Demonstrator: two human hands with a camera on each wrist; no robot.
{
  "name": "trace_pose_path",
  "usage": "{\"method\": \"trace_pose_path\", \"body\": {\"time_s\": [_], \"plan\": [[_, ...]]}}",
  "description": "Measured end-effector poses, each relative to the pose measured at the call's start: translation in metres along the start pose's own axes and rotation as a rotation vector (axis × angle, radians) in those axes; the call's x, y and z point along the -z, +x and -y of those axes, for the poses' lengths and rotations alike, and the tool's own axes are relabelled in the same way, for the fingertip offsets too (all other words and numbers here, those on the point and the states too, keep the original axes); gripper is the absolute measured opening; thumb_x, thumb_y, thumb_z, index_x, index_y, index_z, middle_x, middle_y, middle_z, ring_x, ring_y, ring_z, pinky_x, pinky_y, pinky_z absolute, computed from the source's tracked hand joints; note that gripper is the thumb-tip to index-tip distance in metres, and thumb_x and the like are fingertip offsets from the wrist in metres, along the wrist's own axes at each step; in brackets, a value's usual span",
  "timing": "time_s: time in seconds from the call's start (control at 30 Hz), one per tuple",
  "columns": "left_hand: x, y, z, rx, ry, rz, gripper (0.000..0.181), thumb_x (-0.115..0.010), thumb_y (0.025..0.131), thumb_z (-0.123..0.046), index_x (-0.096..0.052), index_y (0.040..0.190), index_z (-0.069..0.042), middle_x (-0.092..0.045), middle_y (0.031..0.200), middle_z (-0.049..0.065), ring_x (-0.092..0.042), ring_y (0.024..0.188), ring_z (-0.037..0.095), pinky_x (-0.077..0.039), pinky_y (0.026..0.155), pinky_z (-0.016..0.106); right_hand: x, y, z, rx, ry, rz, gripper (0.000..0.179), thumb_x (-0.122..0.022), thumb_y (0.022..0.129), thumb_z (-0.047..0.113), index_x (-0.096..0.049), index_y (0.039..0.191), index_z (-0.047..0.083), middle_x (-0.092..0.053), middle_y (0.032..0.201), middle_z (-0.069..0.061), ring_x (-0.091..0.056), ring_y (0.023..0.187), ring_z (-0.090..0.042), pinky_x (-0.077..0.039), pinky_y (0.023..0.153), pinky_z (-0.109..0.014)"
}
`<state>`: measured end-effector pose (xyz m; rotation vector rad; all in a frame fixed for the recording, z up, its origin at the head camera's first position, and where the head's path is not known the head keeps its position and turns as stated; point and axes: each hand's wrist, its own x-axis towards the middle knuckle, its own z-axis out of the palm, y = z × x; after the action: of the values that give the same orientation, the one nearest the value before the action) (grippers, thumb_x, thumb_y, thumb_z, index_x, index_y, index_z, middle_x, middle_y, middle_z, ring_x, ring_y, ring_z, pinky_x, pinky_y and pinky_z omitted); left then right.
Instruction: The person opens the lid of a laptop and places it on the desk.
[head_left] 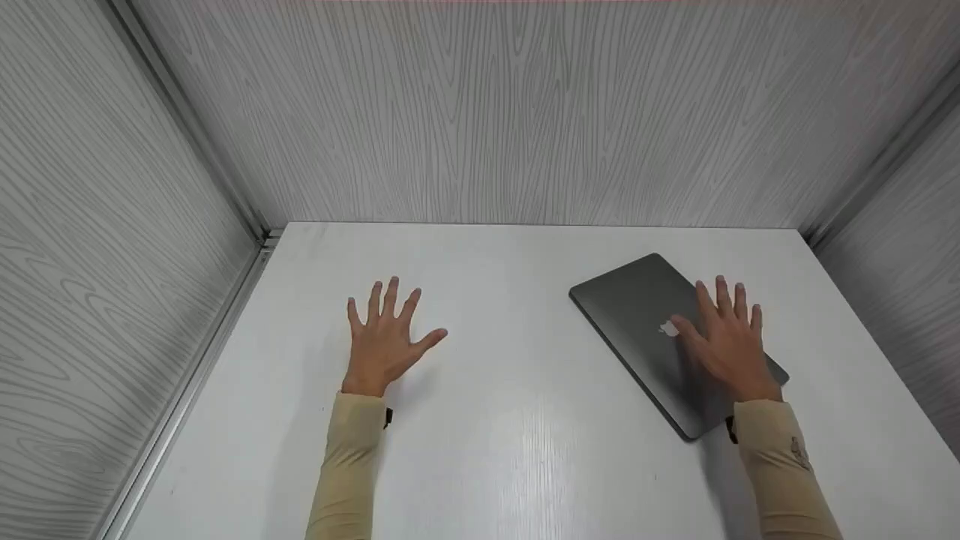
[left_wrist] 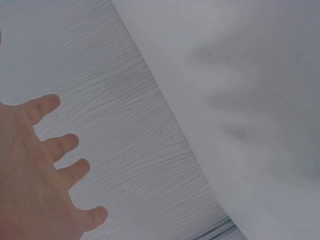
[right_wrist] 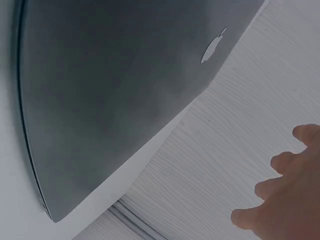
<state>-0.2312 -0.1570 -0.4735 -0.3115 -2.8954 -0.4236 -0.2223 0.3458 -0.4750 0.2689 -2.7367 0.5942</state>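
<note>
"So, where was the MacBook (head_left: pixel 630 330)?"

"About 4 o'clock from head-view centre. It lay closed and flat on the white table (head_left: pixel 510 397), dark grey, long axis from 11 to 5, Apple logo (head_left: pixel 667 328) facing up."

"And the left hand (head_left: pixel 380 349)?"

"At 8 o'clock, raised above the tabletop, fingers spread, thumb toward 2. It was well apart from the MacBook. The left wrist view showed finger shadows on the white surface."

"What did the right hand (head_left: pixel 727 352) grip?"

"It was spread too, no pinch. It hung over the lid's 3 o'clock side, fingers toward 12, thumb tip beside the logo as seen from the head. The right wrist view put the MacBook at 10 o'clock from the fingers."

"Surroundings?"

"Both forearms wore tan sleeves (head_left: pixel 784 472), with something dark at each cuff; too small to identify. The wood-grain back panel (head_left: pixel 480 112) stood at 12, matching side panels (head_left: pixel 82 262) at 9 and 3. A metal rail (head_left: pixel 206 360) ran along the table's 9 o'clock edge."
</note>
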Motion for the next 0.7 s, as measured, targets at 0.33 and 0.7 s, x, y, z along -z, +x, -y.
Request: {"method": "trace_pose_path", "body": {"time_s": [0.33, 0.7], "plan": [[0.004, 0.019, -0.015, -0.081, 0.058, -0.074, 0.075, -0.059, 0.093, -0.063, -0.057, 0.143, -0.007, -0.053, 0.144, 0.021, -0.047, 0.134, 0.039, -0.037, 0.104, 0.065, -0.004, -0.008, 0.009, 0.118, -0.022, -0.301, 0.036, -0.081, 0.085, 0.007, -0.067, 0.111, -0.014, -0.066, 0.105, -0.036, -0.064, 0.093, -0.054, -0.050, 0.072, -0.066], [-0.020, 0.032, -0.038, -0.156, 0.022, -0.081, 0.064, -0.063, 0.094, -0.054, -0.060, 0.138, -0.007, -0.057, 0.140, 0.018, -0.052, 0.130, 0.036, -0.044, 0.100, 0.059, -0.004, -0.029, 0.013, 0.033, -0.015, -0.215, 0.039, -0.083, 0.083, 0.006, -0.066, 0.111, -0.015, -0.065, 0.103, -0.037, -0.063, 0.087, -0.053, -0.050, 0.069, -0.064]]}}
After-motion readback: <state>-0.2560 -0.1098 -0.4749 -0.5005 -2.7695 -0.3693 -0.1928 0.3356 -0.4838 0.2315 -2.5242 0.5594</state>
